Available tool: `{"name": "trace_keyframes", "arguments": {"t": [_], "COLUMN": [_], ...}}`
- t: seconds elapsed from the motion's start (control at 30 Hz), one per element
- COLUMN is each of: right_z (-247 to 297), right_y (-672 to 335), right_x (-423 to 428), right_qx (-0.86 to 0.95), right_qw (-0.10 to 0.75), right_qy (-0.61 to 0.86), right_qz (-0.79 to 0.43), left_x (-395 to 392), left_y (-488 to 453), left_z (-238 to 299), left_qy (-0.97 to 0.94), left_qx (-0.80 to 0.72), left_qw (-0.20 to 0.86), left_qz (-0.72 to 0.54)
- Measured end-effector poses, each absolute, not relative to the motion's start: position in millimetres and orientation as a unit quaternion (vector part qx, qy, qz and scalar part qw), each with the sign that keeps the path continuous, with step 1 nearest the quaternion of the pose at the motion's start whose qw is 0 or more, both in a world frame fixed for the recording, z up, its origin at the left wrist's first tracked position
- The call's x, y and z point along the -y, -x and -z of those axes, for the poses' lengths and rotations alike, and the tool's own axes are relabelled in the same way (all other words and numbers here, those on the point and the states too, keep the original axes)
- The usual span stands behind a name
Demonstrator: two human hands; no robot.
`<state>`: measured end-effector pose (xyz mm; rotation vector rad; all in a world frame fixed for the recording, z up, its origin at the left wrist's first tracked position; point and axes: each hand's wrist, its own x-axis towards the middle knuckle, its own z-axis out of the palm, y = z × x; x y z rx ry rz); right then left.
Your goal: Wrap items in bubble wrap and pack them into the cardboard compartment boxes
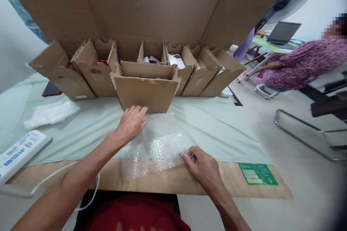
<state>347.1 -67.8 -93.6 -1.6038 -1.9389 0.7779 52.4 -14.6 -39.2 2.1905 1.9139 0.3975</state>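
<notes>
A clear sheet of bubble wrap lies across the front edge of the table, over the pale green cloth and the bare wood. My right hand pinches its right edge between thumb and fingers. My left hand is flat and palm down at the sheet's upper left, fingers stretched out just in front of a cardboard box. This box stands forward of the others, and purplish contents show faintly inside. Whether the left palm presses on the wrap or the cloth, I cannot tell.
Several open cardboard boxes line the back before a tall cardboard panel. Folded bubble wrap and a white power strip lie left. A green card lies front right. Beyond sits a person near a laptop.
</notes>
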Motion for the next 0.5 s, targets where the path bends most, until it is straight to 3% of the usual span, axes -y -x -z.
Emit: {"name": "trace_keyframes", "arguments": {"t": [0.13, 0.33, 0.5], "right_z": [94.0, 86.4, 93.5], "right_y": [-359.7, -349.3, -308.9], "right_x": [67.5, 27.1, 0.1], "right_qx": [0.762, 0.835, 0.904], "right_qw": [0.232, 0.211, 0.089], "right_qy": [0.593, 0.503, 0.415], "right_qz": [-0.119, -0.074, -0.046], "left_x": [29.4, 107.5, 129.4], "left_y": [-63.5, -56.5, -50.7], "left_z": [57.1, 93.8, 116.8], "left_qy": [-0.741, -0.778, -0.806], "left_qx": [-0.645, -0.598, -0.575], "left_qw": [0.025, -0.056, -0.031], "left_qz": [-0.187, -0.184, -0.136]}}
